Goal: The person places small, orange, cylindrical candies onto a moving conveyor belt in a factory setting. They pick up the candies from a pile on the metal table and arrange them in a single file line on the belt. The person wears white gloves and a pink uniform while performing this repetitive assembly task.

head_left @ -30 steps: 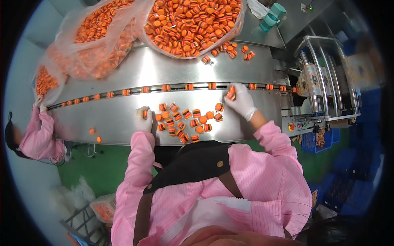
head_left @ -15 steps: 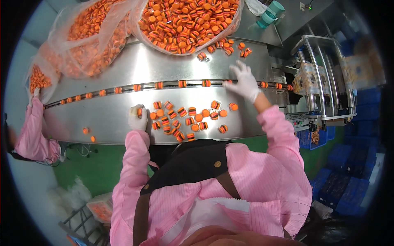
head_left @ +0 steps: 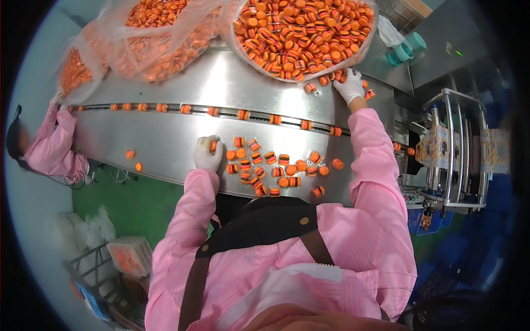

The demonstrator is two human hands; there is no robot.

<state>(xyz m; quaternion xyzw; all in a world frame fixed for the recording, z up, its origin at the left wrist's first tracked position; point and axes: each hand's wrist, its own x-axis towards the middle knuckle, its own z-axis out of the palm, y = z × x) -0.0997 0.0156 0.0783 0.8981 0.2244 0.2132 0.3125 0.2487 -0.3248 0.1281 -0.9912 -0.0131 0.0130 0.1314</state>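
My left hand (head_left: 208,155), in a white glove, is closed on a burger-shaped candy (head_left: 213,146) and rests on the steel tabletop (head_left: 165,140). To its right, several loose orange, red and black burger-shaped candies (head_left: 270,158) lie scattered, many in clear wrappers. Farther off, my gloved right hand (head_left: 351,88) reaches over a small heap of these candies (head_left: 324,80) beside a big plastic bag. Its thumb and fingers are apart, with candy between and under them. A conveyor channel (head_left: 258,116) crosses the table between my hands, carrying spaced candies (head_left: 275,119).
A large open bag of candies (head_left: 301,36) stands at the back, with another filled bag (head_left: 165,58) left of it. A packaging machine (head_left: 450,149) is at the right end. A co-worker (head_left: 49,138) stands at the far left. Teal cups (head_left: 407,48) are at the back right.
My right hand has moved from over the conveyor to the candies by the big bag. My left hand keeps its candy. The view has shifted, and the candies on the conveyor have changed places.
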